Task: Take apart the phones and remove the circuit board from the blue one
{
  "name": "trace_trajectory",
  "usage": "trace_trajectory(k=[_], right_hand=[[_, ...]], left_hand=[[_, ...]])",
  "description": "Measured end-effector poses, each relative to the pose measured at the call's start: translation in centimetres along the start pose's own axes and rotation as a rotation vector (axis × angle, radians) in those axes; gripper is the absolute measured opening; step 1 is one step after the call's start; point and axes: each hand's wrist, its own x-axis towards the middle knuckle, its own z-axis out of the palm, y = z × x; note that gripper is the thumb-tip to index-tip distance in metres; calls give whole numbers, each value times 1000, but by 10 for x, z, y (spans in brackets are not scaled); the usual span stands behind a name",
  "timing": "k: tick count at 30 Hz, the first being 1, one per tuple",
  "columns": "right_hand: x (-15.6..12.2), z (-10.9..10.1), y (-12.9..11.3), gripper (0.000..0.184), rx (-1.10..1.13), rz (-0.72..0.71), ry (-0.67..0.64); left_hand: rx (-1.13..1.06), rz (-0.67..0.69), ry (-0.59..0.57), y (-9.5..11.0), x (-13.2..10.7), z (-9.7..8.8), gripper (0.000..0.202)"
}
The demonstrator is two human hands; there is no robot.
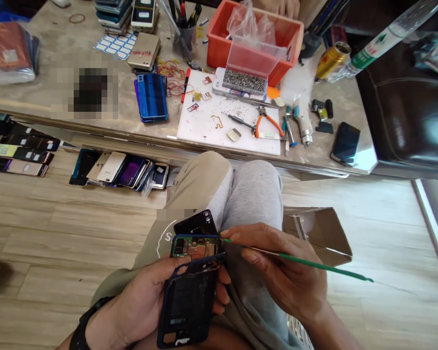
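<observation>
Over my lap, my left hand (138, 294) is closed around an opened smartphone (195, 249). Its green circuit board and copper-coloured shielding show at the top end. A dark back cover (190, 304) with a blue edge lies tilted over its lower part, inner side up. My right hand (286, 267) pinches a thin green stick-like pry tool (324, 266), whose near tip is at the phone's upper right corner. Just beyond the phone, a black phone panel with a camera lens (197, 222) rests on my thigh.
Ahead, the table (124, 104) bears blue phones (151, 97), a white mat (200, 124), orange-handled cutters (268, 121), a screw box (244, 81) and an orange bin (219, 36). Phones (111, 167) fill a low shelf. A cardboard box (324, 233) stands right. Another person's hand (284, 7) shows behind.
</observation>
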Motion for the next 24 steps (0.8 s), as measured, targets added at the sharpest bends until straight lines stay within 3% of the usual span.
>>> trace_trajectory(k=[8,18,24], right_hand=[[3,-2,1,27,-48,-112,-88],[-7,-2,6,25,-272,-285,-130],[-6,2,12,24,-211,-286,-110]], left_hand=[[10,-34,22,-1,-1,-2,57],[34,-6,33,-5,-1,-3,51],[108,15,61,-13,2,-9,50]])
